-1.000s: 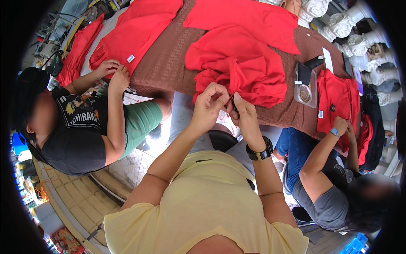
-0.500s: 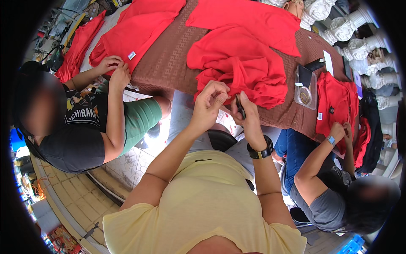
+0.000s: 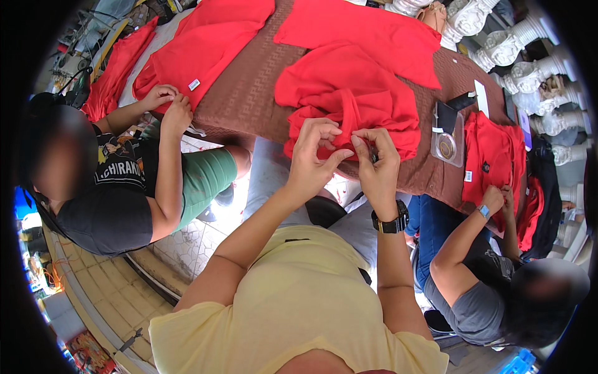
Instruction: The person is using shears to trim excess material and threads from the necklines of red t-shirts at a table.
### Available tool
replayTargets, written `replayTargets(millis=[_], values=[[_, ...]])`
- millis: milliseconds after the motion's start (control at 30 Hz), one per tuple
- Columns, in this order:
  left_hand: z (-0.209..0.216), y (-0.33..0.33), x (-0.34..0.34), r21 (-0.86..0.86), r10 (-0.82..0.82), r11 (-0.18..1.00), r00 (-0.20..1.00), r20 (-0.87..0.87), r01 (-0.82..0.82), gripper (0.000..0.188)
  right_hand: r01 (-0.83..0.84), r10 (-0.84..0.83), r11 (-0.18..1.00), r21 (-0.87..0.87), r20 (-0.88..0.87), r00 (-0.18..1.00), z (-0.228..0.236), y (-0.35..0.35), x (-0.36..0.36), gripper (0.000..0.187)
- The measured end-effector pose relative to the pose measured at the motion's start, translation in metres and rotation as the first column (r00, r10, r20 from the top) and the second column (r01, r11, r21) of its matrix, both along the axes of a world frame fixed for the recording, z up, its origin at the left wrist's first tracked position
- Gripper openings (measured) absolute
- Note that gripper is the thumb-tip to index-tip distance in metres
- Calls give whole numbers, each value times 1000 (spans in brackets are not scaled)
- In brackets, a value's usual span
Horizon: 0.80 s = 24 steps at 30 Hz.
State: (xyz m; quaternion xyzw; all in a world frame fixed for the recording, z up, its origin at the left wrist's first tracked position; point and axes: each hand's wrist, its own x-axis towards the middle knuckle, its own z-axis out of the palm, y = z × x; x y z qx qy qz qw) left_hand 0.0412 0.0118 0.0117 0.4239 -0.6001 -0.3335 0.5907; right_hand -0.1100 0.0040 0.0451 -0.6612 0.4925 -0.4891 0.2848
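Observation:
In front of me, at the near edge of the table, lies a bunched heap of red cloth (image 3: 355, 87). My left hand (image 3: 314, 153) is over its near edge, thumb stretched out apart from the curled fingers, with nothing visible between them. Close by on the right is my right hand (image 3: 381, 156), thumb and index finger brought together. A small dark tool (image 3: 374, 154) is tucked in its palm, mostly hidden by the fingers, so its kind does not show. Whether a thread runs between my hands is too fine to tell.
A brown patterned cloth covers the table (image 3: 243, 81). Flat red pieces (image 3: 367, 31) lie beyond the heap. A clear case (image 3: 447, 146) sits to the right. Co-workers on the left (image 3: 124, 181) and right (image 3: 473, 274) handle red garments. White ornate columns (image 3: 517, 43) stand at far right.
My left thumb has spread away from its fingers. My right hand has turned and shifted slightly right, its fingers raised, and the dark tool is more hidden in the palm.

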Motion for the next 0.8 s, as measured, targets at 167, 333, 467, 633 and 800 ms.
replayTargets(millis=[167,333,467,633,800], values=[[6,-9,1,-198,193,969,957,215,-151,22,-34,34,999,32,14,999,-1,-1,-2,10],[10,-9,2,-78,95,993,988,119,-86,13,-8,8,1000,12,12,1000,3,0,-2,8],[5,-8,6,208,-48,974,984,-169,83,7,-15,13,1000,25,75,997,0,3,-2,7],[-1,-5,10,345,-58,903,867,-494,257,4,72,-68,988,-136,30,997,2,11,2,11],[7,1,14,364,-69,899,901,-429,242,5,-102,24,935,339,226,974,9,44,6,28]])
